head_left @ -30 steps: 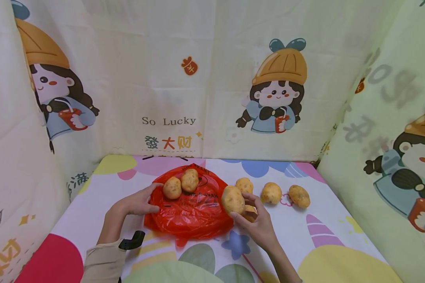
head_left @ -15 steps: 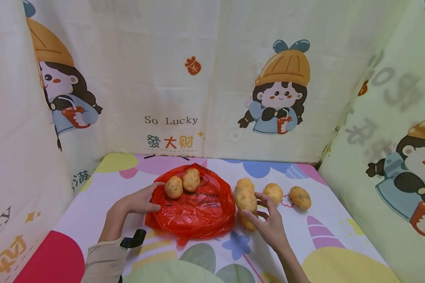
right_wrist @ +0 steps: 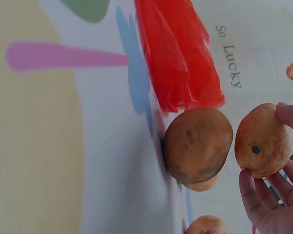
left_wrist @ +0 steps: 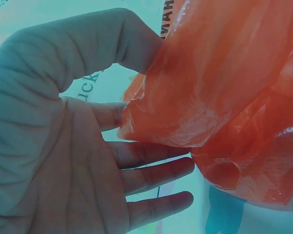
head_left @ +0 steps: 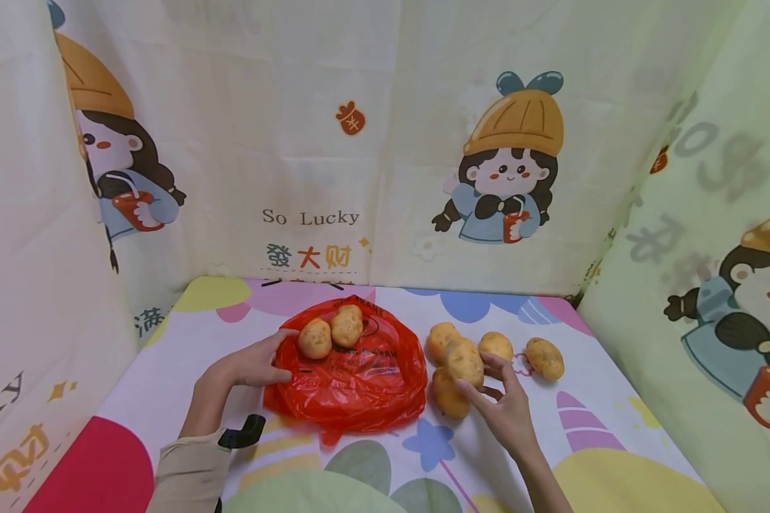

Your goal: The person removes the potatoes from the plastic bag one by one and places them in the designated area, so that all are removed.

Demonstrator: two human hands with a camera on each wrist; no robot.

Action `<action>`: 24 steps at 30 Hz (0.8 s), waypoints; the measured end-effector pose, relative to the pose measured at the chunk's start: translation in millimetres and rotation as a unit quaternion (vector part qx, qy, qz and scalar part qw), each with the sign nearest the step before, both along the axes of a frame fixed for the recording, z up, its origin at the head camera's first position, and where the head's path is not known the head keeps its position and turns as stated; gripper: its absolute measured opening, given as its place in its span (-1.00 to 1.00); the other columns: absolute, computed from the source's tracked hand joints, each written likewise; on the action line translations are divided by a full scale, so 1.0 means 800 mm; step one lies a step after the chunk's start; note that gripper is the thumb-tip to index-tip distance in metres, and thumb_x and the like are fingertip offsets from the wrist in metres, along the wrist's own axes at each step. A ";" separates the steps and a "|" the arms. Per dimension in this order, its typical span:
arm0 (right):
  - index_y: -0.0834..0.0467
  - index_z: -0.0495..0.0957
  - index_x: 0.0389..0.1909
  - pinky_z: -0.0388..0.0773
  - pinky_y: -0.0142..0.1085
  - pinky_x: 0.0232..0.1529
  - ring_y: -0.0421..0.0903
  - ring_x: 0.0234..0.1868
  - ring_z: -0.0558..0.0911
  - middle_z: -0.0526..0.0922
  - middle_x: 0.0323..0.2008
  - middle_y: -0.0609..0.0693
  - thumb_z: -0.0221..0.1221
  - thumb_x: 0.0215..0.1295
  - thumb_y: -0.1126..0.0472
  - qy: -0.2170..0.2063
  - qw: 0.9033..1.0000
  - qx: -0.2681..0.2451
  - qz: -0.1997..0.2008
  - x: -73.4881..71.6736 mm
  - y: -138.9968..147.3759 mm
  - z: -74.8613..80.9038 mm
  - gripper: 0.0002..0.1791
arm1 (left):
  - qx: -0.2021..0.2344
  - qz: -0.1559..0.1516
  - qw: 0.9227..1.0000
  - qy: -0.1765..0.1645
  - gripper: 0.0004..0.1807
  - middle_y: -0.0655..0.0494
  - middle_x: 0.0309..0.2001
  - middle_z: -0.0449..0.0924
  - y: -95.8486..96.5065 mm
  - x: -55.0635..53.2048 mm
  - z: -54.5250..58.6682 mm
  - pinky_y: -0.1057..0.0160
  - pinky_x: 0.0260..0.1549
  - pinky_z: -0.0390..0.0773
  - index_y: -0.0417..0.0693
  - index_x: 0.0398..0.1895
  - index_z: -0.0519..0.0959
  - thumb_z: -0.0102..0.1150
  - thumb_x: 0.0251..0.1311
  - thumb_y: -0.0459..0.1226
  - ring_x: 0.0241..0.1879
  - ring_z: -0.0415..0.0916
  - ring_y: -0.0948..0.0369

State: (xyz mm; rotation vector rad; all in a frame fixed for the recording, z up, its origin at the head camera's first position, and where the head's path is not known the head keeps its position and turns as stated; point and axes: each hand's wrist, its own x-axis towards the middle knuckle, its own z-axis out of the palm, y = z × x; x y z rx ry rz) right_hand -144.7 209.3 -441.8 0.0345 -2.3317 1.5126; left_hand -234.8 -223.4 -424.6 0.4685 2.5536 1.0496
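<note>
Potato (head_left: 464, 361) gripped in right hand (head_left: 508, 405), apparently mid-carry and needing gentle lowering next; left hand (head_left: 252, 365) spread against red plastic bag (head_left: 356, 392).

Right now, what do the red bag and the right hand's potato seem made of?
Red bag: probably thin, glossy plastic, judging by crinkles and highlights. Potato in the right hand: seemingly real, matte skin with mottling and a dark spot.
</note>
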 end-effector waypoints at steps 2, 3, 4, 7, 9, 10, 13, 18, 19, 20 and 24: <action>0.16 0.39 0.34 0.60 -0.48 -0.01 -0.25 0.09 0.50 0.54 0.23 0.05 0.50 0.15 0.16 -0.012 1.000 0.007 -0.012 0.001 0.004 -0.001 -0.25 | 0.002 -0.002 1.000 -0.002 -0.04 -0.27 0.45 0.25 0.001 0.000 0.002 -0.22 0.19 0.53 -0.19 0.52 0.13 0.43 0.08 -0.28 0.40 0.22 -0.22; 0.15 0.39 0.34 0.59 -0.48 -0.01 -0.25 0.09 0.49 0.54 0.23 0.05 0.50 0.15 0.14 -0.018 1.000 0.010 -0.019 0.001 0.006 -0.001 -0.24 | 0.003 -0.001 1.000 -0.003 -0.04 -0.27 0.45 0.25 0.002 0.000 0.003 -0.22 0.19 0.54 -0.19 0.52 0.13 0.43 0.08 -0.28 0.40 0.22 -0.22; 0.14 0.39 0.34 0.58 -0.48 -0.01 -0.24 0.10 0.49 0.54 0.24 0.04 0.50 0.15 0.13 -0.025 0.999 0.011 -0.025 0.001 0.009 -0.002 -0.24 | 0.004 -0.001 1.000 -0.004 -0.04 -0.27 0.45 0.25 0.002 0.000 0.003 -0.21 0.19 0.54 -0.19 0.52 0.13 0.43 0.08 -0.29 0.40 0.22 -0.22; 0.12 0.39 0.34 0.56 -0.50 -0.02 -0.21 0.12 0.49 0.53 0.27 0.00 0.50 0.15 0.06 -0.042 0.998 0.018 -0.042 0.002 0.014 -0.004 -0.23 | 0.008 -0.001 1.000 -0.007 -0.05 -0.26 0.45 0.25 0.004 -0.001 0.004 -0.19 0.16 0.57 -0.19 0.52 0.13 0.42 0.09 -0.30 0.39 0.22 -0.21; 0.12 0.38 0.35 0.54 -0.51 -0.03 -0.18 0.14 0.49 0.52 0.29 0.01 0.50 0.16 0.04 -0.049 0.997 0.021 -0.051 0.002 0.017 -0.006 -0.22 | 0.006 -0.002 1.000 -0.006 -0.06 -0.26 0.45 0.25 0.004 -0.001 0.004 -0.18 0.16 0.58 -0.19 0.52 0.13 0.42 0.09 -0.29 0.39 0.23 -0.21; 0.12 0.38 0.35 0.54 -0.52 -0.03 -0.16 0.16 0.49 0.52 0.29 0.02 0.49 0.16 0.04 -0.052 0.997 0.023 -0.054 0.003 0.018 -0.006 -0.22 | 0.004 -0.004 1.000 -0.005 -0.06 -0.27 0.45 0.25 0.004 -0.001 0.005 -0.18 0.16 0.57 -0.19 0.52 0.13 0.42 0.09 -0.29 0.39 0.23 -0.21; 0.17 0.37 0.36 0.52 -0.54 -0.05 -0.05 0.19 0.51 0.51 0.32 0.08 0.48 0.17 0.01 -0.055 0.996 0.030 -0.065 0.003 0.022 -0.005 -0.20 | 0.002 -0.005 1.000 -0.005 -0.05 -0.27 0.45 0.25 0.004 0.000 0.005 -0.19 0.17 0.57 -0.19 0.52 0.13 0.42 0.09 -0.28 0.39 0.23 -0.21; 0.23 0.35 0.37 0.50 -0.58 -0.07 0.00 0.20 0.51 0.50 0.33 0.14 0.48 0.18 0.00 -0.061 0.994 0.037 -0.080 0.005 0.027 -0.002 -0.18 | 0.002 -0.004 1.000 -0.006 -0.05 -0.27 0.45 0.25 0.002 0.000 0.004 -0.20 0.18 0.56 -0.19 0.53 0.13 0.43 0.09 -0.26 0.39 0.23 -0.21; 0.24 0.34 0.37 0.49 -0.58 -0.07 0.00 0.19 0.50 0.49 0.33 0.14 0.47 0.19 0.00 -0.063 0.994 0.039 -0.082 0.006 0.028 -0.002 -0.17 | 0.003 -0.004 1.000 -0.006 -0.05 -0.27 0.45 0.26 0.002 0.001 0.004 -0.20 0.17 0.56 -0.19 0.52 0.13 0.43 0.09 -0.26 0.39 0.23 -0.21; 0.24 0.34 0.37 0.49 -0.58 -0.07 0.00 0.19 0.50 0.49 0.33 0.15 0.47 0.19 0.00 -0.064 0.994 0.041 -0.083 0.007 0.030 -0.003 -0.17 | 0.003 -0.003 1.000 -0.005 -0.05 -0.26 0.45 0.26 0.001 0.000 0.003 -0.20 0.17 0.56 -0.18 0.52 0.13 0.43 0.09 -0.26 0.39 0.24 -0.21; 0.24 0.33 0.37 0.50 -0.57 -0.09 0.01 0.18 0.51 0.49 0.33 0.15 0.47 0.19 0.00 -0.065 0.993 0.054 -0.086 0.010 0.036 -0.005 -0.17 | 0.007 -0.001 1.000 -0.005 -0.05 -0.25 0.45 0.27 0.000 0.000 0.001 -0.19 0.16 0.57 -0.17 0.52 0.14 0.43 0.09 -0.27 0.39 0.24 -0.21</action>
